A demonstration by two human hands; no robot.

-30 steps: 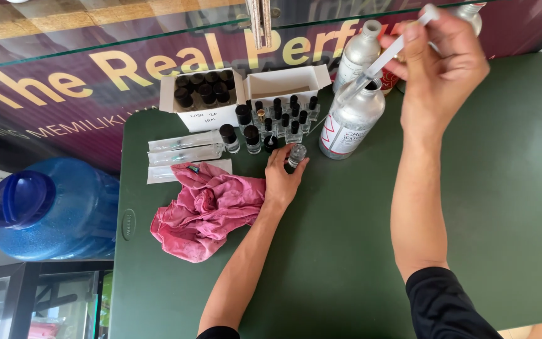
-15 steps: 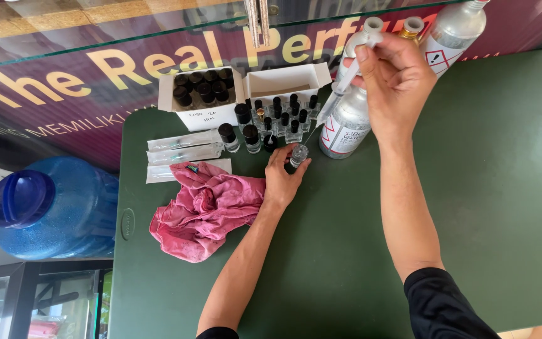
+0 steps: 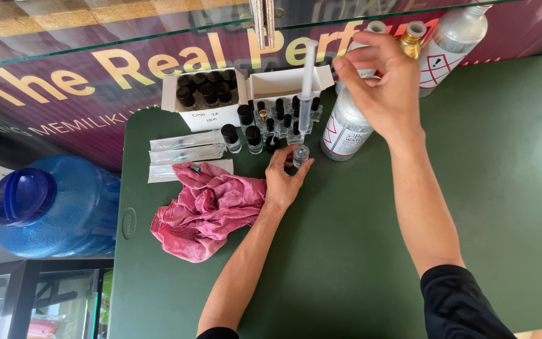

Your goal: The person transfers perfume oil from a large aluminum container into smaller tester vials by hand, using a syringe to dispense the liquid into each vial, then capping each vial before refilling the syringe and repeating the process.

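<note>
The left hand [image 3: 283, 182] is pinching a small open glass vial [image 3: 300, 154]; the right hand [image 3: 381, 85] is gripping a syringe [image 3: 307, 88] upright above it. A white box [image 3: 202, 103] at eleven o'clock is holding black-capped vials, and a pink rag [image 3: 205, 210] is lying at eight o'clock.

A single head-worn camera looks steeply down and forward from above the person, close enough that both forearms run in from the bottom edge at about six o'clock. A dark green table [image 3: 472, 188] fills the centre and right of the view. The left hand [image 3: 283, 182] sits near the centre and the right hand [image 3: 384, 88] towards one o'clock. At twelve o'clock the far table edge meets a glass pane [image 3: 127, 31]; at eight o'clock the floor shows, with a blue water jug [image 3: 58, 207]. There is no second view to overlap with this one.
</note>
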